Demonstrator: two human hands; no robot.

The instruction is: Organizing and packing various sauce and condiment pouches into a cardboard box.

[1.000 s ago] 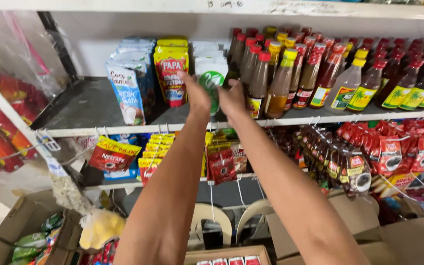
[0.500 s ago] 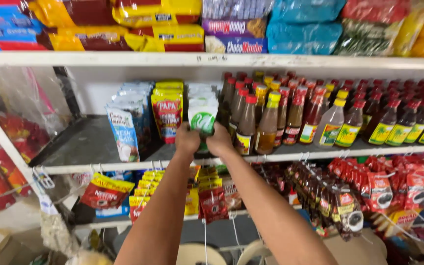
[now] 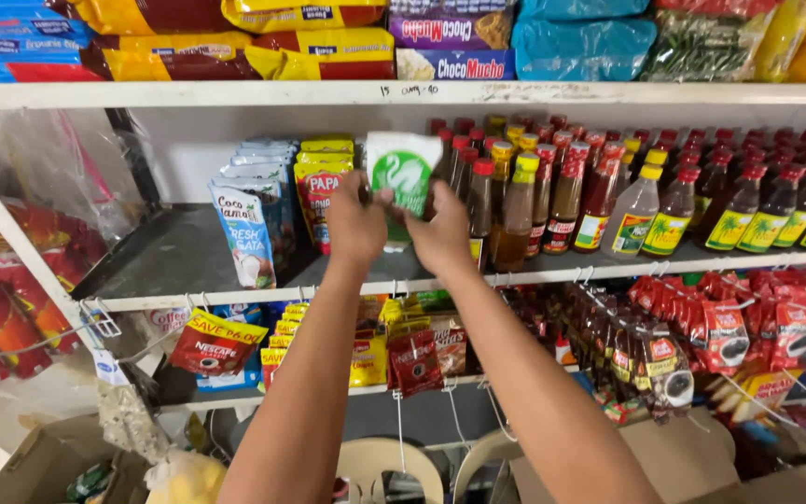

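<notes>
While both hands, left hand (image 3: 356,224) and right hand (image 3: 442,235), grip the white-and-green pouch (image 3: 403,173) upright above the shelf (image 3: 188,257), yellow-red pouches (image 3: 321,187) stand just left of the grip, sauce bottles (image 3: 515,201) just right.

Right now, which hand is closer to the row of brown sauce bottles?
Right. The right hand sits just beside the brown sauce bottles; the left hand is farther off, across the green-and-white pouch.

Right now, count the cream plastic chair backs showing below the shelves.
2. One cream plastic chair back stands at the bottom edge between the person's forearms. The second chair back is just to its right, partly behind the right forearm. Others may be hidden.
</notes>
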